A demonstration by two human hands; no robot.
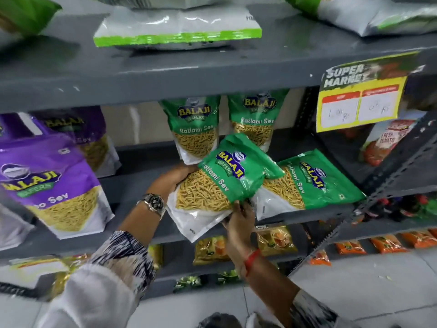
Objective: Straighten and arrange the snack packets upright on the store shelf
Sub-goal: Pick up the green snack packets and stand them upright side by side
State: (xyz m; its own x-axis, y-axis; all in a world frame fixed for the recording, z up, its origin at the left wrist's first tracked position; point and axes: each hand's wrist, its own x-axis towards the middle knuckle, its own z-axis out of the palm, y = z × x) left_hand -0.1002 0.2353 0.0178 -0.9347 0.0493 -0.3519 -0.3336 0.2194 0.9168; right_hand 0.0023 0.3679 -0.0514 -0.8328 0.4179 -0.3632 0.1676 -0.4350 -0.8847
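Note:
A green Ratlami Sev packet [220, 183] is tilted over the front of the grey middle shelf [132, 185]. My left hand [176, 177] grips its upper left side and my right hand [238, 221] grips its lower edge from below. A second green packet [314, 185] lies flat on its side to the right, partly under the held one. Behind them two green packets [196, 129] [256, 117] stand upright at the back of the shelf. On the left, a purple sev packet [52, 185] leans at the front with another purple packet [87, 136] behind it.
The upper shelf [165, 74] carries flat white-and-green packets [177, 27]. A yellow supermarket price tag [361, 100] hangs from its edge at the right. A slotted metal upright [390, 176] crosses diagonally on the right. Lower shelves hold yellow [274, 240] and orange packets [387, 243].

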